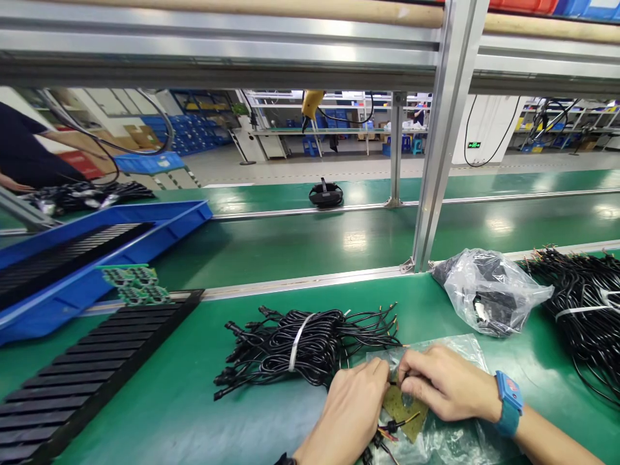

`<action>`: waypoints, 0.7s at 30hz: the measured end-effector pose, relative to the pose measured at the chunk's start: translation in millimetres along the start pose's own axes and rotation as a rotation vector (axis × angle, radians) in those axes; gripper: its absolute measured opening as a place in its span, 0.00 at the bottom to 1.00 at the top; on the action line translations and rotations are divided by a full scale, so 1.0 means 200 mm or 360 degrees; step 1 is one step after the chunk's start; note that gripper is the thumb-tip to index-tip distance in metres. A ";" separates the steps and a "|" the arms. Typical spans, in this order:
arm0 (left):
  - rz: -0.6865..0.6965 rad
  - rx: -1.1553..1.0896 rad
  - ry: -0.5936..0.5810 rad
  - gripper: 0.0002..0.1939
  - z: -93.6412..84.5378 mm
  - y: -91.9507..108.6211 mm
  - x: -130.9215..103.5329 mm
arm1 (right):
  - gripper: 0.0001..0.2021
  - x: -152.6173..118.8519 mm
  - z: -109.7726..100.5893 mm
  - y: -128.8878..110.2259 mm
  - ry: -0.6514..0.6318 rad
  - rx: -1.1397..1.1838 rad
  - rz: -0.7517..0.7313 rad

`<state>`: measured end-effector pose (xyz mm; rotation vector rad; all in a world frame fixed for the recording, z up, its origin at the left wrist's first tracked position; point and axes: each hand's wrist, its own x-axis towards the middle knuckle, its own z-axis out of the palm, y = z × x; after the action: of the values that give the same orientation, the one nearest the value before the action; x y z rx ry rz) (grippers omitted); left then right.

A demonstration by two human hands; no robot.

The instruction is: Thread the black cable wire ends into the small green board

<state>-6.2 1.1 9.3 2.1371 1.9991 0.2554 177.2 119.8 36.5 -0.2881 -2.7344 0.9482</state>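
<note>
Nearest to us, our left hand (356, 403), with a black band (285, 459) at its wrist, has its fingers bent down beside a small dark piece (393, 383); we cannot tell how firmly they close on it. The fingers of our right hand (445, 381) are pinched on that piece, mostly hidden between the hands. The blue wristband (509, 402) on our right arm bears a small red mark we cannot read. Just below our fingers lies an olive-yellow sheet (411, 423), over clear plastic (467, 352) on the green worktop (208, 413), with short coloured wires (390, 431) at its edge. Beyond our left hand we have a black cable bundle (310, 339) in an unprinted white tie. To its left stands a black slotted rack (97, 365) with green circuit boards (138, 284) at its far end; to the right are a clear bag of black parts (494, 294) and a second cable bundle (588, 310). Farther off we see a blue tray (179, 226), a black strapped device (326, 194), a person's dark sleeve (22, 123) and a green sign (474, 145) with arrows, its lettering too small for us to read.
</note>
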 end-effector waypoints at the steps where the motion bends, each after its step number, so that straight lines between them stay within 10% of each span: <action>1: -0.0009 -0.0001 -0.0005 0.10 0.00 0.00 0.00 | 0.10 0.00 0.01 0.00 0.0000 0.0010 -0.0003; 10: -0.0135 -0.0842 0.0238 0.09 -0.08 0.02 -0.04 | 0.11 0.00 -0.06 0.09 0.0686 0.0367 0.0277; 16: 0.0158 -0.1388 0.0335 0.17 0.03 0.05 -0.04 | 0.17 0.02 0.02 0.09 0.0524 0.0968 0.0447; 21: 0.0430 -0.1071 0.0719 0.09 0.03 0.07 -0.04 | 0.21 0.05 0.06 0.07 0.0624 0.1183 0.0426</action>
<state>7.5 -7.0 6.8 1.9762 1.4656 1.3405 165.7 125.9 19.1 -0.6171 -1.8628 1.6798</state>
